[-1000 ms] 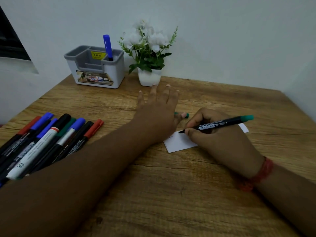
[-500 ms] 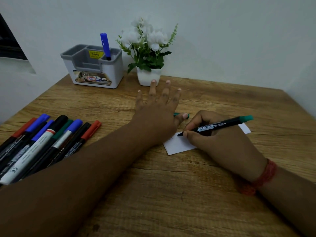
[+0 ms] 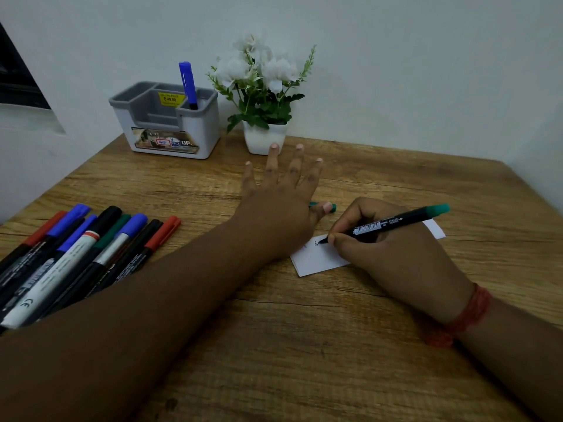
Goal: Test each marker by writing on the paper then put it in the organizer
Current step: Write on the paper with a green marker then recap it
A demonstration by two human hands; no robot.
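R hand gripped green marker, tip on paper; L hand lay flat, fingers spread, w/ cap under thumb.

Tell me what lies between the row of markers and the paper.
In the head view, only the left forearm crosses that stretch, its left hand flat on the table beside the paper. Otherwise it is bare wood past the markers.
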